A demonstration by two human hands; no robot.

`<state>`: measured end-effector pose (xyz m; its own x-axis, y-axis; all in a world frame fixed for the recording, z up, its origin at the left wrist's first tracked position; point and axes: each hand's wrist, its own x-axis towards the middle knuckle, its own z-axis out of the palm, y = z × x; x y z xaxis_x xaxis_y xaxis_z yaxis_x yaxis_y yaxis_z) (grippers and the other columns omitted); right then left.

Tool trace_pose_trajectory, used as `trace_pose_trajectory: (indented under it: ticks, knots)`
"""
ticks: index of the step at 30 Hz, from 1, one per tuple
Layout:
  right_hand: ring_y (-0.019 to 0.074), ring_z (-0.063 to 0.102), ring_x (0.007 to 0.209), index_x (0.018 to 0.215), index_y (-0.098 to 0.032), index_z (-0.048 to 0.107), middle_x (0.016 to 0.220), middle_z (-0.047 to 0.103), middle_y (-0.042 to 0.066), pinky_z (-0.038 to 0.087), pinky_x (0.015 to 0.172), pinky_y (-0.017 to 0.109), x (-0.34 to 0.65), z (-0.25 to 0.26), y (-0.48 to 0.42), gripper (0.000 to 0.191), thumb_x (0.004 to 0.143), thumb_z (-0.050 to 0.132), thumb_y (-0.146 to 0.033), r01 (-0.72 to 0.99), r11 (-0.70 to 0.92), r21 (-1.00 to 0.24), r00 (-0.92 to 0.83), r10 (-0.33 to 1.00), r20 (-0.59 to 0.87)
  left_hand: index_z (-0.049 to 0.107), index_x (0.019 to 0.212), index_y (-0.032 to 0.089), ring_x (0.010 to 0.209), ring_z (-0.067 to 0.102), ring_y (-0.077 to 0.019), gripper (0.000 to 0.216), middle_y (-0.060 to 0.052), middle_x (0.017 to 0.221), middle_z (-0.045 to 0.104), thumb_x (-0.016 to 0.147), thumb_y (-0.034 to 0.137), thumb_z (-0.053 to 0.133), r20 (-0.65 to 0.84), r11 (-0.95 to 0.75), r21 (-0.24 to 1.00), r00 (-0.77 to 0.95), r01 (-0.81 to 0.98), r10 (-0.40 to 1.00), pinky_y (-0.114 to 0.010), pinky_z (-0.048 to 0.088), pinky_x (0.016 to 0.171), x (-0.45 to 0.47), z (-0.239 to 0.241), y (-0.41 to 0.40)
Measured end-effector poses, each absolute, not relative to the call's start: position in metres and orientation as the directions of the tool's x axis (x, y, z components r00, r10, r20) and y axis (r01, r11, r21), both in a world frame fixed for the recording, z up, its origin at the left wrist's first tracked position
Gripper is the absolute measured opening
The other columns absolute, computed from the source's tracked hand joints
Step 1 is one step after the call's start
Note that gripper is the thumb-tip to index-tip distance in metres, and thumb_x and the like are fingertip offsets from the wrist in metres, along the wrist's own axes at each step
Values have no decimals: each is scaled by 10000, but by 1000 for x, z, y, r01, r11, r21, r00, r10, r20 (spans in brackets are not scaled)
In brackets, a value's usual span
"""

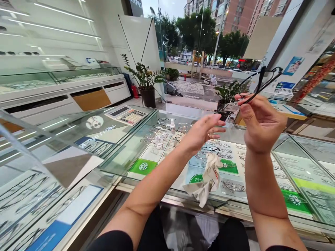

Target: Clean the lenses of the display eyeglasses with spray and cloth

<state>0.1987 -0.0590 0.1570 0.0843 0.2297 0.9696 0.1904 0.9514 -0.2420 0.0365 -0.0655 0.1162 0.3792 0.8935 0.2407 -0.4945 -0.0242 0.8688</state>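
My right hand (261, 120) is raised above the counter, thumb and fingers pinched on a pair of dark-framed eyeglasses (262, 78). The thin temples stick up and to the right of the fingers. Just left of it, my left hand (206, 131) hovers over the glass with fingers stretched out and apart, and I see nothing held in it. Below the hands, a crumpled beige cloth (209, 177) lies on the glass top near the front edge. A small white bottle (172, 126) stands upright farther back, left of my left hand.
Beneath the glass counter (123, 157) lie rows of eyeglasses and green cards. A large calculator (128, 115) rests at the back left. Another glass case (309, 164) adjoins on the right. Potted plants (148, 96) stand beyond, before the window.
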Motion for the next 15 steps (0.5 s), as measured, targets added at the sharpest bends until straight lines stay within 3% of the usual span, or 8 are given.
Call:
trace_pose_trajectory:
  ticks: [2, 4, 6, 9, 15]
  knots:
    - [250, 740, 1061, 1035, -301, 816, 999, 762, 27, 579, 1030, 494, 199, 156, -59, 101, 959, 756, -327, 220, 940, -261, 47, 257, 965, 624, 1012, 190, 818, 626, -136, 432, -32, 931, 670, 841, 527, 834, 336, -250, 906, 221, -342, 916, -265, 487, 765, 24, 88, -78]
    - [242, 741, 1010, 999, -281, 810, 971, 767, 25, 586, 995, 478, 199, 155, -59, 94, 943, 775, -348, 248, 924, -290, 9, 297, 955, 558, 858, 195, 719, 528, -123, 344, 8, 782, 576, 944, 491, 713, 431, -417, 900, 114, -129, 895, -263, 435, 712, 2, 57, -88]
    - [232, 737, 961, 962, -266, 798, 947, 770, 26, 591, 961, 458, 197, 154, -60, 115, 923, 795, -374, 273, 909, -316, -24, 335, 942, 546, 825, 201, 723, 508, -140, 310, 2, 763, 563, 1018, 441, 581, 517, -509, 845, -10, 165, 856, -279, 418, 719, -29, 28, -95]
    - [231, 728, 939, 932, -264, 787, 943, 779, 33, 580, 939, 443, 190, 153, -63, 131, 895, 817, -386, 322, 889, -325, -68, 364, 929, 592, 807, 198, 754, 538, -166, 264, -18, 779, 619, 981, 397, 594, 549, -415, 759, -151, 502, 822, -296, 429, 765, -91, -6, -94]
    - [236, 706, 943, 919, -257, 760, 952, 785, 30, 536, 914, 429, 151, 138, -75, 58, 918, 756, -315, 355, 876, -327, -294, 436, 850, 675, 761, 191, 719, 565, -184, 229, -16, 733, 640, 839, 405, 658, 401, 0, 744, -446, 669, 800, -306, 378, 714, -214, -41, -80]
